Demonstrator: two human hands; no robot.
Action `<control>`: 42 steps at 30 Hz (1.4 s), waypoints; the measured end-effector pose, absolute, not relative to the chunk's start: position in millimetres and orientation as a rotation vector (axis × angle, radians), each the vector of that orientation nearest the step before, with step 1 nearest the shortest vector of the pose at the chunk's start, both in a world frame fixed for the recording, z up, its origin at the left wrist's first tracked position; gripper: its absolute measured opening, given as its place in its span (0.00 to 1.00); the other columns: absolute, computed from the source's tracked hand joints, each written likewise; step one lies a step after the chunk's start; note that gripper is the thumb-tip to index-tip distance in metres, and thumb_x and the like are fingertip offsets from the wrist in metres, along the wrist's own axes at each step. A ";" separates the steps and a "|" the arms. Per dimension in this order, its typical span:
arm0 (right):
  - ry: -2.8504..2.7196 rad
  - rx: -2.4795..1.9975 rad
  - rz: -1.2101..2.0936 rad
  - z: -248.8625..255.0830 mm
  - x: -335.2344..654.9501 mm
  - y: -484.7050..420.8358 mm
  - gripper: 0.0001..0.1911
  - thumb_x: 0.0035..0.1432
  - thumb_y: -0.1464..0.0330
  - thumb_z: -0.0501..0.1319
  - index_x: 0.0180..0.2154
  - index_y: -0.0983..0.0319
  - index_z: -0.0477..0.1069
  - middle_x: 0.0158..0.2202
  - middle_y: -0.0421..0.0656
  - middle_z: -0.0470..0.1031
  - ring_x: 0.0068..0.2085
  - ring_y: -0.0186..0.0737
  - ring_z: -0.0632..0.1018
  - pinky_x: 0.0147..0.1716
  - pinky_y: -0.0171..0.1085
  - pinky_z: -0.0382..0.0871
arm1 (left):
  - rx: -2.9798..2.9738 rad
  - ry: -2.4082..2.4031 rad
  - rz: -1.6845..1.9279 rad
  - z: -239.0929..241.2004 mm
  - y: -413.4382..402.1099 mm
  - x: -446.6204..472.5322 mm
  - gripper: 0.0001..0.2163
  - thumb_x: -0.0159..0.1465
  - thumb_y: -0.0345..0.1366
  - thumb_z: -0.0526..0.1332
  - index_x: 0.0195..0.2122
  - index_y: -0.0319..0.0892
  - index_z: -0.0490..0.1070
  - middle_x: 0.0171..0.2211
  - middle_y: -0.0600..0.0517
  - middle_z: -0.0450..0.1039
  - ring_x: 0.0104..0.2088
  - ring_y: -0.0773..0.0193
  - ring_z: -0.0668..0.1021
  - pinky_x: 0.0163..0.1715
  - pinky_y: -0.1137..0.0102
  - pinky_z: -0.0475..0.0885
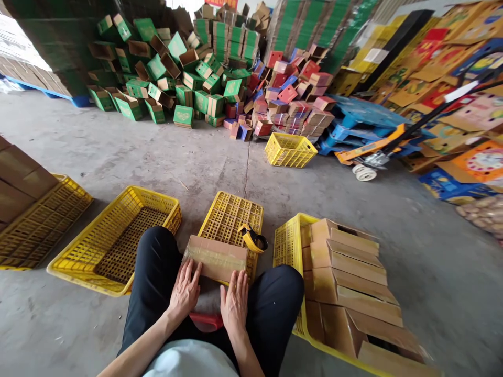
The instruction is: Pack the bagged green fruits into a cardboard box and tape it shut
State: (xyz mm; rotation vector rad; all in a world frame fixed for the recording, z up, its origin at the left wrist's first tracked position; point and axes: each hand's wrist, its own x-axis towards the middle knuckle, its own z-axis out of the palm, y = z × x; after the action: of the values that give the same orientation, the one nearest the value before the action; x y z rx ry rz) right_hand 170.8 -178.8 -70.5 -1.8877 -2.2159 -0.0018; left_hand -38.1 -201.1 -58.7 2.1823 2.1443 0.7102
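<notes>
A closed cardboard box [218, 256] with clear tape along it lies on an upturned yellow crate [226, 212] between my knees. Its near left part is touched by my left hand [185, 290], fingers stretched out and lying flat. My right hand [236, 301] rests at the near right edge of the same box, fingers straight too. Neither hand is wrapped around anything. Just beyond the box's right end, a yellow and black tape dispenser [251, 240] sits on the crate. Part of a red object [207, 320] shows between my legs.
To my right stands a yellow crate [288, 246] filled with open-flapped cardboard boxes [353, 283]. On the left are a bare yellow basket [118, 209] and another crate [43, 225] loaded with boxes. Farther off are a small yellow crate [288, 152], a pallet jack [373, 152] and heaped green cartons [183, 116].
</notes>
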 end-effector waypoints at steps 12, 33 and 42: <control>-2.401 -1.598 0.103 -48.4 131.5 -167.1 0.29 0.69 0.77 0.47 0.67 0.65 0.68 0.67 0.54 0.71 0.67 0.54 0.71 0.69 0.57 0.59 | 2.419 1.801 0.659 -57.3 -187.7 -9.7 0.31 0.68 0.28 0.55 0.73 0.43 0.61 0.69 0.41 0.66 0.70 0.46 0.63 0.70 0.48 0.57; -2.246 -1.709 -0.071 -53.6 162.1 -169.3 0.27 0.75 0.56 0.52 0.72 0.48 0.62 0.76 0.53 0.54 0.71 0.67 0.63 0.64 0.61 0.65 | 2.153 2.155 0.591 -48.0 -199.9 -45.6 0.40 0.65 0.26 0.57 0.78 0.49 0.46 0.78 0.37 0.39 0.75 0.39 0.56 0.67 0.43 0.62; -2.271 -1.645 -0.028 -47.6 139.7 -171.0 0.25 0.74 0.59 0.55 0.69 0.51 0.67 0.72 0.53 0.61 0.71 0.70 0.62 0.64 0.64 0.64 | 2.179 2.129 0.704 -52.8 -192.3 -40.6 0.36 0.67 0.30 0.58 0.76 0.41 0.52 0.68 0.34 0.62 0.66 0.41 0.69 0.64 0.47 0.67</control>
State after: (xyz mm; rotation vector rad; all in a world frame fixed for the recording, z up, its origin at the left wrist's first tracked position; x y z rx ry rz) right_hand 139.7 -171.0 -47.6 -1.6450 -2.2705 -0.0284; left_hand -40.6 -192.3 -52.8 2.1787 2.1288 0.7042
